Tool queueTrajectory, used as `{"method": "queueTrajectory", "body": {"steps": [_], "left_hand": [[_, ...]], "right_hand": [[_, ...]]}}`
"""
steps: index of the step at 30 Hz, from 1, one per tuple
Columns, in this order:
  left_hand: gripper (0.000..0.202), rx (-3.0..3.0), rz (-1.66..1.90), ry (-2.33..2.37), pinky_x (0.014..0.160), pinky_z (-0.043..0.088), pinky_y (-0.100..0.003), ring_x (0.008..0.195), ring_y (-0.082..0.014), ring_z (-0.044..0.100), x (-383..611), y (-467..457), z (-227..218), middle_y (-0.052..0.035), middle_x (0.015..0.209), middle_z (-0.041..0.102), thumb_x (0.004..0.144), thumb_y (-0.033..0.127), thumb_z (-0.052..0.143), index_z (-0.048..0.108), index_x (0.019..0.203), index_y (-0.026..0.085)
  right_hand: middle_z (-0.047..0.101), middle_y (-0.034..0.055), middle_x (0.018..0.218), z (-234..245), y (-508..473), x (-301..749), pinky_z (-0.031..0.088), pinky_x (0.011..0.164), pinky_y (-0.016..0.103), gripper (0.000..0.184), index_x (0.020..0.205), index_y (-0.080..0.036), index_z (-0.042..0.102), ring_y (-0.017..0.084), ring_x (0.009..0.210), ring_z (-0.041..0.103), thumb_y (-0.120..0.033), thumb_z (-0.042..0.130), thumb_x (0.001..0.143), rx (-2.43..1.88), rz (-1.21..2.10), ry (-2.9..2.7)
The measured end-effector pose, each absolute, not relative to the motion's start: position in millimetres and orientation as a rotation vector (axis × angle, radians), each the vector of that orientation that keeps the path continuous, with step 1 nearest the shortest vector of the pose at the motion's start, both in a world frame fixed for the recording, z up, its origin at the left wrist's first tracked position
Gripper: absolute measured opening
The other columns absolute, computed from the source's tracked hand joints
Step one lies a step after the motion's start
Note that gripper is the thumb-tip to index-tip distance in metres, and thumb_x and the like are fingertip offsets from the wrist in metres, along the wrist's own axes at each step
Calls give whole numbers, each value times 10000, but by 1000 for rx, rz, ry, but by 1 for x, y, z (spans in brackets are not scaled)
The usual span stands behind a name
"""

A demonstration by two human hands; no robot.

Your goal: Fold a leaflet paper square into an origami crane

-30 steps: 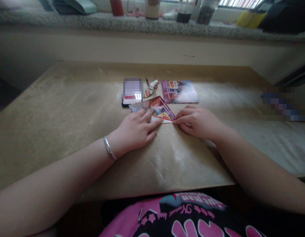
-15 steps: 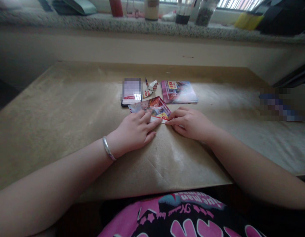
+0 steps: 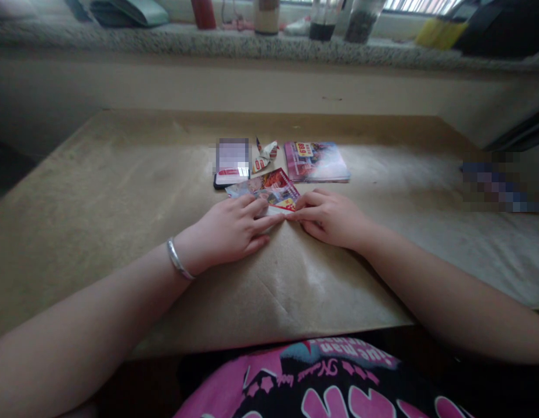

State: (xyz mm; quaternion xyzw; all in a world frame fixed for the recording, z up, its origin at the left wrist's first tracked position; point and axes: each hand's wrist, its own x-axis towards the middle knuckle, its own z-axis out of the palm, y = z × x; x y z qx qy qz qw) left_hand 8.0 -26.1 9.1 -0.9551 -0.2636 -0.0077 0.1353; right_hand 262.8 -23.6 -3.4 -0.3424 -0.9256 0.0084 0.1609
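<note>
A colourful printed paper sheet [image 3: 269,187] lies on the table, its near edge folded over to a white strip. My left hand [image 3: 239,229], with a silver bangle at the wrist, lies over the sheet's lower left part. Its fingers are stretched out and press on the paper. At the near right corner my right hand [image 3: 333,216] has its thumb and fingers closed on the folded edge. The two index fingertips nearly meet at the white strip. A folded paper crane [image 3: 266,155] stands just behind the sheet.
A phone [image 3: 232,162] with a lit, blurred screen lies left of the crane. To the right is a stack of printed leaflets [image 3: 317,162]. A blurred-out flat item [image 3: 500,186] lies at the table's far right. Several jars [image 3: 360,22] stand on the stone windowsill [image 3: 234,45].
My left hand has shifted slightly left on the sheet. My right fingertips have slid a little left along the folded edge. The sheet has barely moved.
</note>
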Motion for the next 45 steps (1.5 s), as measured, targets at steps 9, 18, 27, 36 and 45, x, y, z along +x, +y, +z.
{"method": "queueTrajectory", "body": {"steps": [9, 18, 27, 36, 45], "left_hand": [[461, -2747, -131, -764, 973, 424, -431, 1201, -297, 509, 15, -30, 12, -91, 1308, 585, 936, 415, 471, 523, 1356, 232], [260, -2786, -123, -750, 933, 427, -379, 1060, -217, 598, 11, -26, 25, -35, 1139, 691, 900, 217, 490, 684, 1073, 225], [266, -2835, 2, -781, 904, 416, -357, 1007, -197, 601, 0, -23, 38, 6, 1045, 719, 879, 184, 491, 726, 970, 268], [268, -2886, 124, -832, 786, 467, -314, 875, -182, 648, -9, -17, 39, -13, 996, 723, 838, 173, 504, 746, 913, 257], [309, -2969, 133, -941, 807, 507, -286, 930, -171, 669, -17, -14, 42, 17, 1051, 732, 823, 132, 472, 752, 882, 251]], "right_hand": [[642, 73, 1184, 1, -26, 258, 456, 762, 326, 289, 1052, -262, 729, 214, 944, 602, -237, 488, 895, -1044, -95, -2673], [665, 63, 1129, 0, -27, 258, 446, 767, 319, 275, 1019, -258, 729, 203, 923, 587, -209, 493, 887, -1035, -66, -2677], [674, 64, 1115, -1, -27, 260, 447, 769, 326, 288, 1025, -248, 733, 207, 924, 586, -196, 489, 882, -1031, -36, -2674], [683, 63, 1100, -1, -26, 260, 443, 747, 321, 291, 1013, -253, 741, 202, 902, 589, -195, 489, 880, -1030, -52, -2666], [683, 59, 1103, -3, -25, 262, 454, 767, 329, 290, 1016, -247, 736, 209, 918, 591, -198, 483, 883, -1022, -31, -2674]]}}
